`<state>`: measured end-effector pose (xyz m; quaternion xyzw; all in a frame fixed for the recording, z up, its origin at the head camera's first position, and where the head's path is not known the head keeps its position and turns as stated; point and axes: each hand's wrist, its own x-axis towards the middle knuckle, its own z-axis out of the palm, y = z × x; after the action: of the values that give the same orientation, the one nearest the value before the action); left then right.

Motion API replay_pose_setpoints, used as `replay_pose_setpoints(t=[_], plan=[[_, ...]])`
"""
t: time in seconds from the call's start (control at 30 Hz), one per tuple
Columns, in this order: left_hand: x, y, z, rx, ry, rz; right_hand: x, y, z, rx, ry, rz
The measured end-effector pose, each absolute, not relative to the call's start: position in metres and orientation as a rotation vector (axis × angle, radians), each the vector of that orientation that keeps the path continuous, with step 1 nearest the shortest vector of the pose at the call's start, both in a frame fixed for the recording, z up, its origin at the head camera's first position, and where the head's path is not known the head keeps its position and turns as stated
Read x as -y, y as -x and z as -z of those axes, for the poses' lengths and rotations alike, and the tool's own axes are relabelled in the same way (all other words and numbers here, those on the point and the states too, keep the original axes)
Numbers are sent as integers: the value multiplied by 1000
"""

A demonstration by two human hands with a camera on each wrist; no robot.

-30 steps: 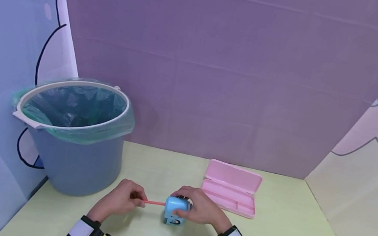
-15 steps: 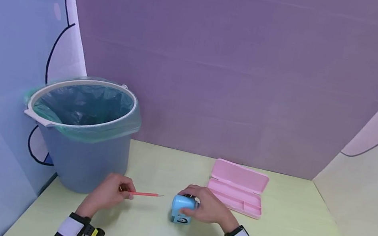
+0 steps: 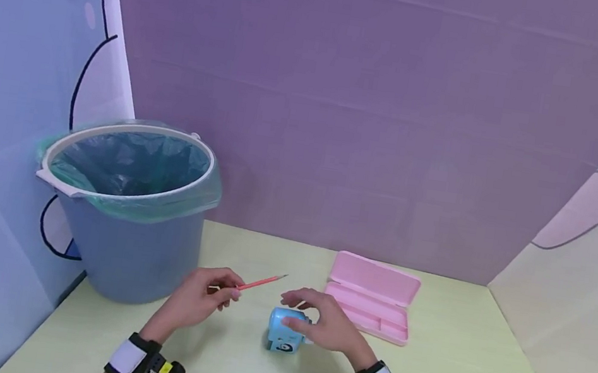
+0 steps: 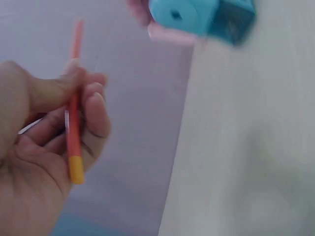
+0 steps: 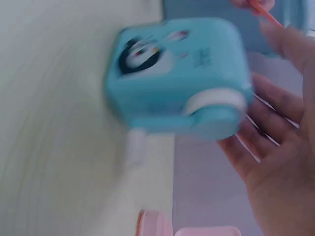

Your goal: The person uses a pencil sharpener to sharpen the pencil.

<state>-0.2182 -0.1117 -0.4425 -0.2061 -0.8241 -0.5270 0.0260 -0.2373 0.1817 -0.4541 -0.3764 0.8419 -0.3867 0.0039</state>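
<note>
An orange-red pencil [image 3: 262, 281] is pinched between the thumb and fingers of my left hand [image 3: 203, 296], its sharpened tip slanting up to the right. The left wrist view shows the pencil's yellow end [image 4: 76, 170] lying toward the palm. On the table stands a light-blue crank pencil sharpener [image 3: 283, 332] with a penguin picture; the pencil hole [image 4: 175, 14] faces left. My right hand [image 3: 326, 325] hovers at the sharpener's right and top, fingers spread and relaxed, thumb overlapping its front in the head view. In the right wrist view, the crank [image 5: 216, 120] shows on the sharpener's side.
Behind the right hand lies an open pink pencil case [image 3: 367, 311] with compartments. A large blue-grey bin [image 3: 146, 254] lined with a green bag stands at the back left. A purple backdrop [image 3: 320, 119] closes off the table's [image 3: 458, 362] far edge.
The left hand has drawn the pencil out of the sharpener to the left, then raised it, tip now angled upward. The right hand's fingers have lifted off the sharpener's top.
</note>
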Motion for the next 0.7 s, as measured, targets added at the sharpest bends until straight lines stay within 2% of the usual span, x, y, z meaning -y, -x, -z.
replay_pose_setpoints(t=[0.37, 0.7], plan=[[43, 219, 407, 2134, 780, 2052, -155, 232, 397, -2471, 1013, 1924], [22, 219, 406, 2058, 665, 2229, -160, 233, 394, -2407, 904, 2136]])
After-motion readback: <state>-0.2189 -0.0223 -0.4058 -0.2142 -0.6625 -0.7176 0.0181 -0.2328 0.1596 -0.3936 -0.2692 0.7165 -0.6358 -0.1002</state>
